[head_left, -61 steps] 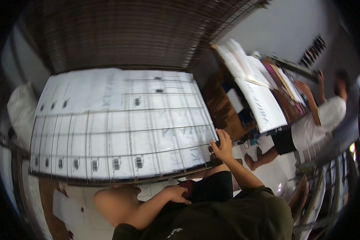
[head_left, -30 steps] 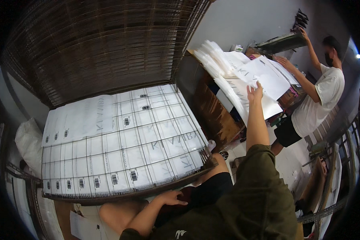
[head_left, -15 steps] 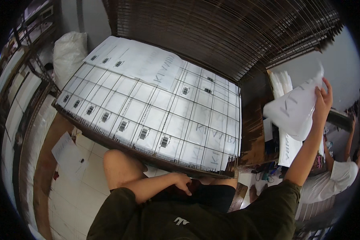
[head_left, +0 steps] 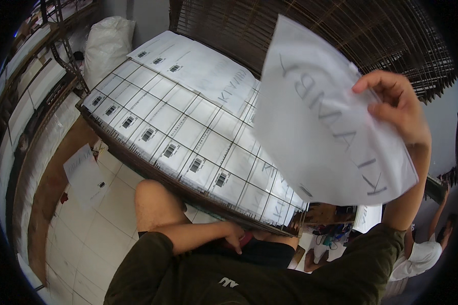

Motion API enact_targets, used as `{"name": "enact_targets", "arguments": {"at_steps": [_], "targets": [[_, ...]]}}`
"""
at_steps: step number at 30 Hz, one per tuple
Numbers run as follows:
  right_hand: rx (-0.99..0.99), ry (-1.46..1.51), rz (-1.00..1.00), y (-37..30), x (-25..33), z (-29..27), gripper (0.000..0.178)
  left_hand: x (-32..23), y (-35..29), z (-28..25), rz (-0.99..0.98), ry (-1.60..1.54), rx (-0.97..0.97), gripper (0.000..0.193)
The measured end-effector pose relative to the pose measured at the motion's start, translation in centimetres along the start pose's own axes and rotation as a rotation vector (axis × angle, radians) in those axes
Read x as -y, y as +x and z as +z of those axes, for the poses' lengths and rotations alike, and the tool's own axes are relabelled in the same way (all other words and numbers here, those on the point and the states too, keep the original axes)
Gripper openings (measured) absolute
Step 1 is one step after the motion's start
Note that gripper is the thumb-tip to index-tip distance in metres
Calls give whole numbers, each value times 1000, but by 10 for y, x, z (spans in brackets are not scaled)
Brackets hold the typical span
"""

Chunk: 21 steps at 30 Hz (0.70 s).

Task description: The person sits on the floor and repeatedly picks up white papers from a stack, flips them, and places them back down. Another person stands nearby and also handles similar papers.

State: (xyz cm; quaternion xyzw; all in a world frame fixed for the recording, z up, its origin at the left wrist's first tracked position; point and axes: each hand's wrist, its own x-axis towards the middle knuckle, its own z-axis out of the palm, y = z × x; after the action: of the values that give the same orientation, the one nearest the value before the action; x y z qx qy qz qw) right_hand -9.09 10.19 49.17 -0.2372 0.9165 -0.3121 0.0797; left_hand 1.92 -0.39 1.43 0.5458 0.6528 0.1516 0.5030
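My right hand (head_left: 394,104) pinches the edge of a frosted white plastic bag (head_left: 310,147) with large grey lettering. The bag hangs tilted above the right end of a wire drying rack (head_left: 152,147). Similar bags (head_left: 203,71) lie flat at the rack's far left, on top of the mesh. More bags with barcodes show through the grid underneath. Low in my lap, my left hand (head_left: 233,236) rests with curled fingers beside something red (head_left: 245,238); whether it grips this cannot be made out.
Raised wire racks (head_left: 224,25) stand behind. At left are a stuffed white sack (head_left: 107,51) and metal shelving (head_left: 61,51). A loose printed sheet (head_left: 86,173) lies on the tiled floor (head_left: 107,223). Another person in a white shirt (head_left: 420,259) is at the lower right.
My right hand has brought the bag from beside the white stack at right, up and left over the rack's right end. The left hand stays in my lap. The view has shifted somewhat.
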Motion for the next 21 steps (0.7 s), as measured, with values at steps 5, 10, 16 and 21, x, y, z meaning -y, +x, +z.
{"name": "enact_targets", "arguments": {"at_steps": [5,10,16,21], "targets": [[-211,227,-80,50,-39,-6,50,6,10,4,34,72,-14,70],[-462,531,-10,94,-175,21,61,0,8,-1,77,69,-30,68],[-740,854,179,138,-344,132,62,-6,-7,-5,149,67,-96,65],[-837,947,365,168,-405,200,65,-5,-5,-6,117,13,-128,65]]}}
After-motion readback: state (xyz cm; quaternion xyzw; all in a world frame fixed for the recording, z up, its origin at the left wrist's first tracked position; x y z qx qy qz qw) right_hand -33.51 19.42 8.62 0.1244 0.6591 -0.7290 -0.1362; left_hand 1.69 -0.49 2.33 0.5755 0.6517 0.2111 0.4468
